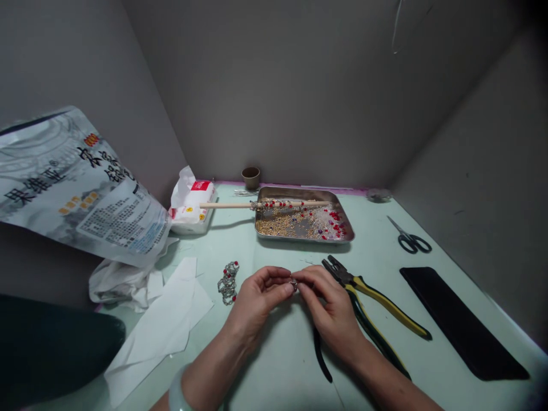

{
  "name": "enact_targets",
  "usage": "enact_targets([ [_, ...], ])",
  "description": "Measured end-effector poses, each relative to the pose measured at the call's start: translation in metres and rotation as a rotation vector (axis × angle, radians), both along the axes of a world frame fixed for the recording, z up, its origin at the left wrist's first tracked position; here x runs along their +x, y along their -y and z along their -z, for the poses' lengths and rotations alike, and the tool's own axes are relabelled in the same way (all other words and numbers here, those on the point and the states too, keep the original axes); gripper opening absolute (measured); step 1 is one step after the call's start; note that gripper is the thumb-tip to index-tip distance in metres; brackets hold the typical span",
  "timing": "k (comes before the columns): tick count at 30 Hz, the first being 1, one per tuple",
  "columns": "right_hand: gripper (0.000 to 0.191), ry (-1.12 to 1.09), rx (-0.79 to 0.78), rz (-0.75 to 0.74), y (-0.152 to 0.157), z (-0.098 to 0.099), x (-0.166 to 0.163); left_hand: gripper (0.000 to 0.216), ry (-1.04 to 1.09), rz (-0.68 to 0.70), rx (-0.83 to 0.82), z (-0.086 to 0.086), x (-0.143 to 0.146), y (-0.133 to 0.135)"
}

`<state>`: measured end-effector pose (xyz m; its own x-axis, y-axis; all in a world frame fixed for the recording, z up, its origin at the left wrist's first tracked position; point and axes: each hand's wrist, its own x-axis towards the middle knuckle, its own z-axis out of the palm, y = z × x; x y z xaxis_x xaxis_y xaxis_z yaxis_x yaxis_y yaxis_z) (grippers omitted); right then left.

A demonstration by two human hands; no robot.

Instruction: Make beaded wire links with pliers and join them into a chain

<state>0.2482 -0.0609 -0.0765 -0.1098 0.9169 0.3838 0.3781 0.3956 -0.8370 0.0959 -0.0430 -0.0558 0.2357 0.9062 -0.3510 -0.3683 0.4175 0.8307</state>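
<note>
Over the middle of the table, my left hand [270,288] and my right hand [326,297] meet fingertip to fingertip. Both pinch a small silvery beaded piece [293,283], mostly covered by the fingers, so its exact shape is hard to see. Left of my hands lies a cluster of silvery beaded rings [228,282] with red beads. Yellow-and-green handled pliers [355,282] rest close by my right hand, partly behind the forearm. From beneath that hand a curved black handle [322,359] sticks out; the rest of its tool is hidden.
A metal tray [303,242] of gold, red and clear beads stands behind, a wooden stick [231,205] with beaded rings across it. Scissors [409,238] and a black pouch [462,322] lie right. Tissues [192,211], white paper [160,331] and a large printed bag [85,188] occupy the left.
</note>
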Motion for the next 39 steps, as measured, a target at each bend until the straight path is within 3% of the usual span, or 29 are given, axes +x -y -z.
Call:
enact_targets([
  [3,0.018,0.01,-0.01,0.02,0.0004,0.0008,0.0002,0.026,-0.023,-0.007,0.006,0.0019,-0.0001,-0.0004],
  [8,0.013,-0.001,-0.052,0.068,0.0021,0.0036,-0.0029,0.023,0.116,-0.04,-0.066,0.0062,0.0001,-0.0002],
  [15,0.017,0.08,0.1,0.046,0.0011,0.0056,-0.0027,0.021,0.14,0.014,-0.085,0.0081,0.0018,0.0018],
  [18,0.02,0.075,0.094,0.075,0.0011,0.0061,-0.0024,0.021,0.139,-0.011,-0.082,0.0088,0.0017,0.0025],
  [21,0.011,0.055,0.081,0.081,0.0005,0.0063,-0.0021,0.021,0.147,0.006,-0.069,0.009,0.0013,0.0023],
  [28,0.01,0.022,-0.037,0.063,-0.0004,0.0057,0.0005,0.026,-0.146,0.081,0.09,0.004,0.0024,0.0008],
  [33,0.012,-0.044,-0.179,0.073,0.0003,0.0051,0.0003,0.023,-0.21,0.105,0.162,0.0011,0.0032,-0.0001],
  [39,0.012,-0.034,-0.163,0.062,0.0015,0.0044,0.0,0.019,-0.394,0.145,0.283,0.0046,0.0008,0.0],
])
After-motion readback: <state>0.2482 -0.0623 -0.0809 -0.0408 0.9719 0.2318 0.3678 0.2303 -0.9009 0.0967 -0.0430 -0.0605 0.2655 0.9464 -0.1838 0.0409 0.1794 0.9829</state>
